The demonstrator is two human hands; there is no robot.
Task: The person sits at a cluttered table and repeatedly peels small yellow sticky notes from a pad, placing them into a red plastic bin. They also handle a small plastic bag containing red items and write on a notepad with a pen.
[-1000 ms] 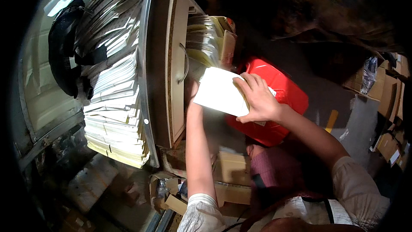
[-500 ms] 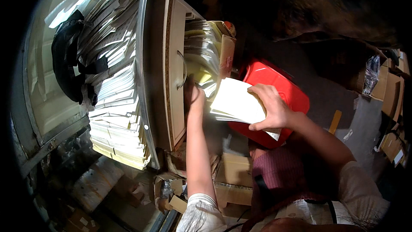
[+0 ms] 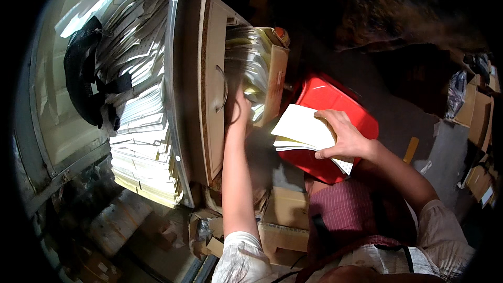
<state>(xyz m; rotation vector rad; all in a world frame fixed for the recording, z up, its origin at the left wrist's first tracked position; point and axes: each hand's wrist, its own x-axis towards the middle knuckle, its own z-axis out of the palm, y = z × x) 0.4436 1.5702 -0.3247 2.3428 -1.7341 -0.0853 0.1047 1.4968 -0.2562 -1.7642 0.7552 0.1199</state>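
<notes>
Head view: right hand [image 3: 346,135] is gripping papers [image 3: 303,124] right of the carton [image 3: 276,81]; left hand [image 3: 239,107], fingers unclear, is sitting at its left.

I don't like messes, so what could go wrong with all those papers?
The papers might slip from the right hand, since their edges are spread apart. The left hand looks close to the metal handle and might knock it. The big, uneven paper stack could possibly slide, too.

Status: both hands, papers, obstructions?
Right hand: grip on pale cream paper sheaf. Left hand: at yellowish-white papers by brown cardboard, grip unclear. Curved metal handle close beside it.
</notes>
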